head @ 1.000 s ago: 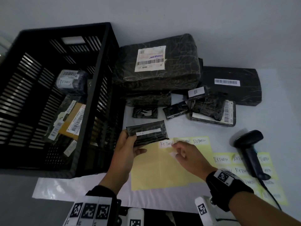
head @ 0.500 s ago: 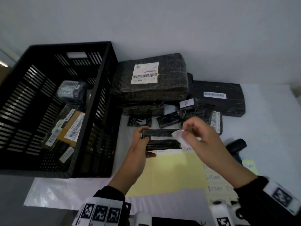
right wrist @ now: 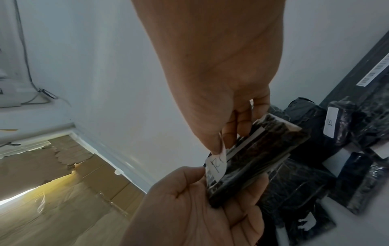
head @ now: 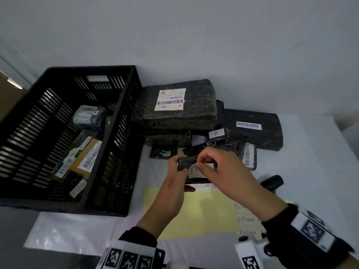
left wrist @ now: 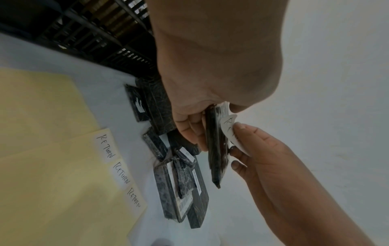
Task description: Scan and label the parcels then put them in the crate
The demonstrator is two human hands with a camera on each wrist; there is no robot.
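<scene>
Now labelling: small flat parcel (head: 191, 167) raised above the counter (head: 310, 171), gripped at its near end by the left hand (head: 172, 177), thumb on the face and fingers curled behind, presumably to steady a firm surface for sticking. White sticker (head: 194, 170) marked with the start of "RETURN" pinched between thumb and forefinger of the right hand (head: 219, 171), one end touching the parcel's face and the rest curling clear, so likely being laid down from one edge to avoid creases. Yellow backing sheets (head: 194, 214) kept just below, with more stickers within reach. Black crate (head: 68, 133) just to the left, holding several labelled parcels. Unlabelled pile (head: 174, 109) against the wall behind. Scanner (head: 272, 182) mostly hidden behind the right wrist. Rest of the sticker's writing covered by fingers; how much has stuck down hard to tell.
</scene>
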